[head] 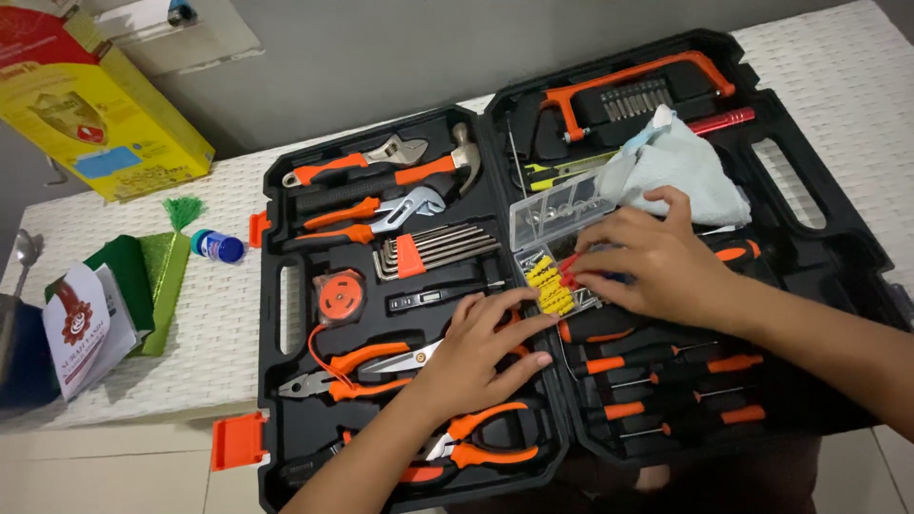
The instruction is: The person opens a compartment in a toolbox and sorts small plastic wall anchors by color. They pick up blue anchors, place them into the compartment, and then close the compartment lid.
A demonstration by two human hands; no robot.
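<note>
Both hands work over the open black tool case: right hand pinches a red plug above the clear box of yellow wall plugs, just left of its fingertips; left hand lies spread on orange-handled pliers, nearly touching that box.

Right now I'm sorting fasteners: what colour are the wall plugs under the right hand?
Yellow wall plugs, beside the right hand; head view.
</note>
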